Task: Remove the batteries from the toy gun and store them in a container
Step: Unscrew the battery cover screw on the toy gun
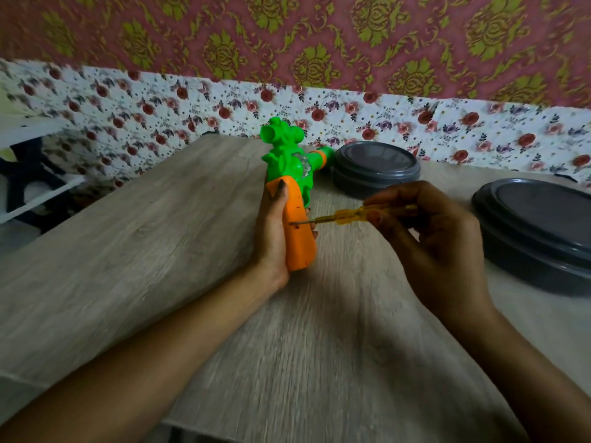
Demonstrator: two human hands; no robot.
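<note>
Orange-gripped gun (299, 247) sat clasped in the left hand (271, 238) at centre, right hand (441, 244) pinching a screwdriver (343, 218) against it, likely unscrewing; steady turning seemed needed next.

My left hand (271, 231) holds the green, orange-gripped plastic toy gun (299, 247); one lidded dark-grey round container (375, 169) lies beyond my right hand (428, 238), a second container (537, 231) right of it.

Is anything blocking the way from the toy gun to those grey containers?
Yes. The near container and the far container are both lidded. The toy gun looks closed too, screwdriver tip at its grip.
</note>
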